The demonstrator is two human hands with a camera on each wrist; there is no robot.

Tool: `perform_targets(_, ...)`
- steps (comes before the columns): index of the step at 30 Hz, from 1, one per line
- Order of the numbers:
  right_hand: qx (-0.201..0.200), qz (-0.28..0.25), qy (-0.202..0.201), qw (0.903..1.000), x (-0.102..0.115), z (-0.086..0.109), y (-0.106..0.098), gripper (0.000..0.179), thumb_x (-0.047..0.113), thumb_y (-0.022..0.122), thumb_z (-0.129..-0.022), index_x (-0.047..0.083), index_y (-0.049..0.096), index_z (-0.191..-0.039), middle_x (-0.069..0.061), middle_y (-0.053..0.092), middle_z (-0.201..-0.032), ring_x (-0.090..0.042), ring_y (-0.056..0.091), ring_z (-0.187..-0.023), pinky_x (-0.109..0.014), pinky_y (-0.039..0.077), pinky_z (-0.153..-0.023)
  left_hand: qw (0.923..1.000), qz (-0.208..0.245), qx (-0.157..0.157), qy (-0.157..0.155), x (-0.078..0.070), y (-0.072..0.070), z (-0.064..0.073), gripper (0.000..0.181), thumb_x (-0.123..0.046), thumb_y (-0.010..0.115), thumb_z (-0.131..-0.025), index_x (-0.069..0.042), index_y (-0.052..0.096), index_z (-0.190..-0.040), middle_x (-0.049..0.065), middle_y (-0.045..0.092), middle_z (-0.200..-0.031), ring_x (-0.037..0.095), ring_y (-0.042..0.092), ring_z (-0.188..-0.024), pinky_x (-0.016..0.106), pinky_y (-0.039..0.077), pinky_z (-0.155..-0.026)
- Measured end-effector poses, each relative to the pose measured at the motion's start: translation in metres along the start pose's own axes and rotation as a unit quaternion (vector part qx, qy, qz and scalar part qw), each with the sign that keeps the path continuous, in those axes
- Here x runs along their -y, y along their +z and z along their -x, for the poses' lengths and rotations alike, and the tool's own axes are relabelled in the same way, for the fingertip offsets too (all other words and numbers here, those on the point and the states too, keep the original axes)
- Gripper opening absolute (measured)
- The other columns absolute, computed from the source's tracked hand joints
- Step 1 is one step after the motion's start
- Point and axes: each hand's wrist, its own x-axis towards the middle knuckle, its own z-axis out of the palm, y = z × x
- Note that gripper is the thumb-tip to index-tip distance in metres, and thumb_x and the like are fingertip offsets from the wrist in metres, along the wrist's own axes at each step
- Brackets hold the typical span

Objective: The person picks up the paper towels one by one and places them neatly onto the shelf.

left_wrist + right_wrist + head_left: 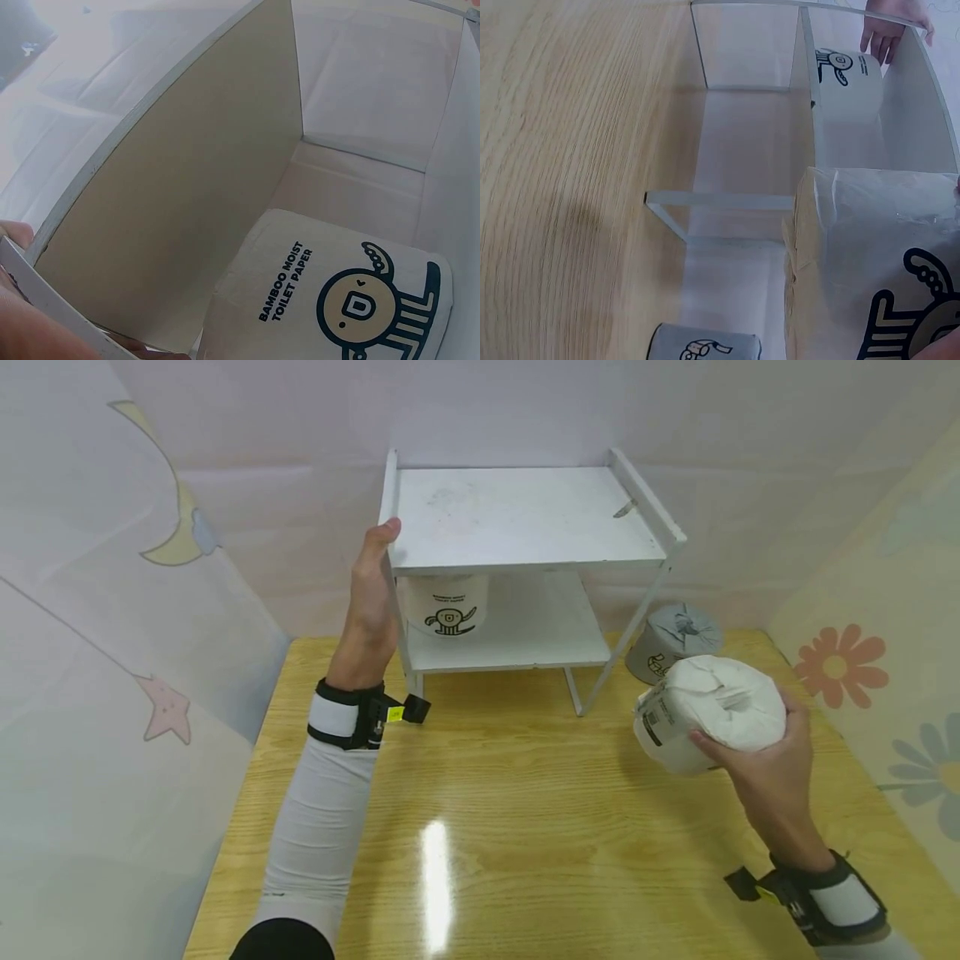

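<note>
My left hand [372, 589] grips the left side of a white two-tier shelf [525, 518], thumb over the edge of its top board. In my right hand [776, 772] is a white wrapped toilet paper roll [723, 706], held tilted over the table at the right, its tucked end facing up. Another white toilet paper roll [447, 606] stands on the lower board at the left; in the left wrist view this roll [337, 292] shows a printed dog-like figure and lettering. A grey wrapped roll [675, 639] stands on the table just right of the shelf, behind the held roll.
The shelf's thin metal legs [626, 639] stand on a wooden table [525, 827]. A white sheet [510, 410] hangs behind, with a moon and star printed on the left side and flowers [840, 668] on the right.
</note>
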Motion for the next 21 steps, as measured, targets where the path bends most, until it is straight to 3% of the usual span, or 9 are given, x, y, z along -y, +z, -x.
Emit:
perform_targets(7, 0.027, 0.024, 0.006, 0.9993, 0.006, 0.006, 0.006, 0.105, -0.006, 0.090, -0.076, 0.018, 0.033, -0.161, 0.007, 0.042, -0.148, -0.014, 0.042, -0.133, -0.021, 0.043, -0.100, 1.0000, 0.006, -0.002, 0.003, 0.002, 0.001, -0.001, 0.077, -0.045, 0.038, -0.104, -0.012, 0.015, -0.170, -0.002, 0.006, -0.177, 0.008, -0.004, -0.161, 0.042, -0.008, -0.130)
perform_targets(21, 0.066, -0.004, -0.039, 0.9970, 0.029, 0.016, 0.028, 0.105, -0.008, 0.090, -0.075, 0.015, 0.034, -0.161, 0.005, 0.045, -0.147, -0.015, 0.045, -0.131, -0.022, 0.042, -0.099, 0.9999, 0.009, 0.003, 0.008, 0.003, 0.001, -0.001, 0.077, -0.046, 0.037, -0.104, -0.013, 0.013, -0.170, -0.002, 0.006, -0.177, 0.007, -0.002, -0.160, 0.040, -0.006, -0.130)
